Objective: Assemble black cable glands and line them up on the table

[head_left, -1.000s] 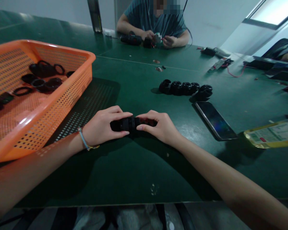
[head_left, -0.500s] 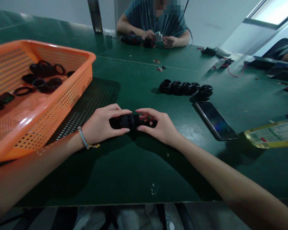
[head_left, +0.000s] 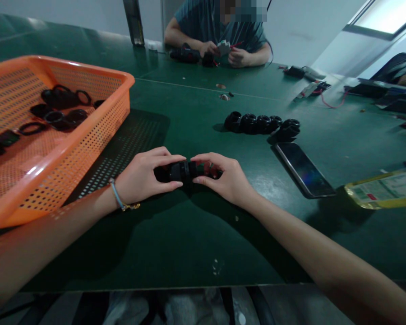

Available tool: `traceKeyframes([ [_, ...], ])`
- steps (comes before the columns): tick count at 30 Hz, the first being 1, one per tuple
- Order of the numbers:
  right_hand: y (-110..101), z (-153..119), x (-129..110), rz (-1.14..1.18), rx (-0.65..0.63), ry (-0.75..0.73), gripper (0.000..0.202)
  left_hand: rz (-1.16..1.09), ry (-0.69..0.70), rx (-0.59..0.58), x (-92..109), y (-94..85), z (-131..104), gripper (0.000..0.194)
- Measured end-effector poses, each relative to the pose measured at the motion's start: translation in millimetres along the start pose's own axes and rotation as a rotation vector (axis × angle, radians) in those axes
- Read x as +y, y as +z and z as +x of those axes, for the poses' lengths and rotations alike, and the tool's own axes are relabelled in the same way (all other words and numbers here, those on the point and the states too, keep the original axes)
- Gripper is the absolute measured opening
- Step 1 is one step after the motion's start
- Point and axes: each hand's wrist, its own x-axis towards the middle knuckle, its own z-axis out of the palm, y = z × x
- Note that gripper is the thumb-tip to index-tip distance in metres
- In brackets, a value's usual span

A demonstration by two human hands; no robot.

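A black cylindrical part (head_left: 180, 172) with a ribbed ring lies sideways between my hands, low over the green table. My left hand (head_left: 149, 174) is closed around its left portion, thumb below and fingers above. At the part's right end, my right hand (head_left: 221, 176) pinches with thumb and fingertips. Dark material shows inside the curl of the right fingers, too dim to make out. Farther back stands a row of black rounded plastic pieces (head_left: 264, 124), apart from both hands.
An orange perforated basket (head_left: 98, 131) with black rings and parts stands at left. To the right lie a phone (head_left: 304, 170) and a yellow-edged package (head_left: 382, 189). Across the green table (head_left: 189, 253) a person handles a light-coloured piece (head_left: 223, 48); wired devices (head_left: 311, 90) lie at far right.
My right fingers have shifted slightly at the part's right end; my left hand stays in place. The person opposite has moved their hands a little, and a red strip now shows there.
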Motion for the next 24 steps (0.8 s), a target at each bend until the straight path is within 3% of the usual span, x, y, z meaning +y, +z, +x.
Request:
traceKeyframes([
  [24, -1.0, 1.8, 1.7, -0.042, -0.021, 0.01, 0.029, 0.025, 0.013, -0.005, -1.1, 0.4, 0.0, 0.04],
])
